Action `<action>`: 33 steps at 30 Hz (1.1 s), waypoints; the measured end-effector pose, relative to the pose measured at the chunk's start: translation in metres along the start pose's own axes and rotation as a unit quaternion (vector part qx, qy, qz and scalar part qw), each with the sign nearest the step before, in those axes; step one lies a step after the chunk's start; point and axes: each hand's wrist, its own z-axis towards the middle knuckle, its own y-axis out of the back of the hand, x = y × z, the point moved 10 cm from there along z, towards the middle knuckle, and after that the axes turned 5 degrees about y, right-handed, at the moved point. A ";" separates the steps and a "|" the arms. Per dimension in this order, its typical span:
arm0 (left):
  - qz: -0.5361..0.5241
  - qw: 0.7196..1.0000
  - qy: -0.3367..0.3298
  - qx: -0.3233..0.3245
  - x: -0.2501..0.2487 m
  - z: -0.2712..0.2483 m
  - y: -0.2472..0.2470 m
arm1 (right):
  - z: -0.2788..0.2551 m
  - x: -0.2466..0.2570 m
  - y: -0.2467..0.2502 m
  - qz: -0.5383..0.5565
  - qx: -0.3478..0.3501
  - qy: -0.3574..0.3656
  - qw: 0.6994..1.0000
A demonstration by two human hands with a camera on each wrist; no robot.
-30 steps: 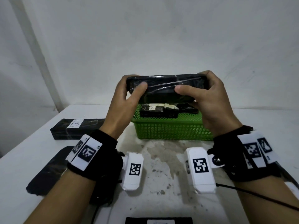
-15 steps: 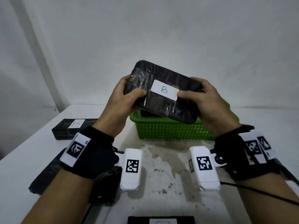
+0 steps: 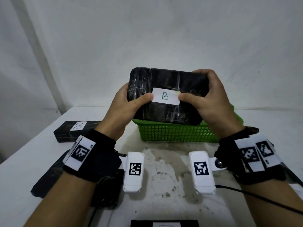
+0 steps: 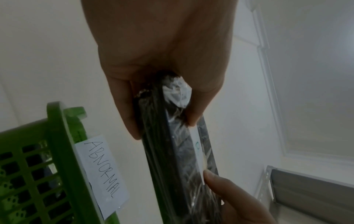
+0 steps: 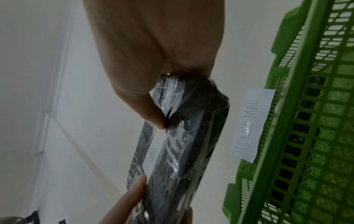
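Left hand (image 3: 125,108) and right hand (image 3: 213,102) are raised side by side, fingers curled gripping, thumbs pointing inward.

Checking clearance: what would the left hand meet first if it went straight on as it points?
Beyond the pack it grips, probably the wall, passing above the basket; depth unclear.

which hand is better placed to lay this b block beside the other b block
Left hand, probably: it grips the held block on the side nearer the other B block, left of the basket.
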 end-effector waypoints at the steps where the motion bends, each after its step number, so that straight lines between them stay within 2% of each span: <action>1: -0.006 1.000 0.009 0.017 0.000 -0.001 -0.002 | -0.001 0.001 0.001 0.001 -0.001 -0.001 1.000; 3: -0.090 0.991 0.057 0.076 0.002 -0.006 -0.011 | -0.001 0.005 0.007 0.001 -0.009 0.006 1.000; 5: -0.193 0.967 0.118 0.116 0.006 -0.011 -0.015 | 0.001 0.007 0.011 0.007 -0.003 0.013 1.000; 8: -0.211 0.951 0.155 0.163 0.008 -0.018 -0.025 | 0.002 0.005 0.009 0.018 0.032 0.005 0.999; 10: -0.211 0.945 0.162 0.190 0.009 -0.022 -0.035 | 0.002 0.004 0.012 -0.038 0.024 0.016 0.999; 11: -0.203 0.948 0.154 0.191 0.008 -0.022 -0.037 | 0.002 0.006 0.016 -0.115 0.006 0.033 0.993; 13: -0.163 0.963 0.112 0.182 0.001 -0.021 -0.039 | -0.001 0.018 0.014 -0.275 -0.013 0.078 0.958; 14: -0.138 0.970 0.086 0.180 -0.004 -0.021 -0.042 | -0.003 0.022 0.006 -0.295 0.004 0.096 0.951; 16: -0.101 0.978 0.045 0.179 -0.011 -0.023 -0.047 | -0.008 0.019 -0.023 -0.214 0.094 0.090 0.968; 18: -0.079 0.982 0.023 0.171 -0.017 -0.023 -0.049 | -0.016 0.008 -0.048 -0.081 0.182 0.020 0.980; 19: -0.070 0.984 0.017 0.162 -0.019 -0.023 -0.047 | -0.020 0.005 -0.056 -0.036 0.210 -0.008 0.977; 21: -0.055 0.988 0.011 0.144 -0.022 -0.022 -0.042 | -0.024 0.010 -0.060 -0.019 0.229 -0.004 0.973; 29: -0.011 0.990 -0.009 0.138 -0.026 -0.025 -0.044 | -0.022 0.032 -0.050 -0.107 0.136 0.103 0.980; 33: -0.017 0.990 -0.008 0.142 -0.025 -0.025 -0.048 | -0.021 0.032 -0.045 -0.117 0.110 0.116 0.980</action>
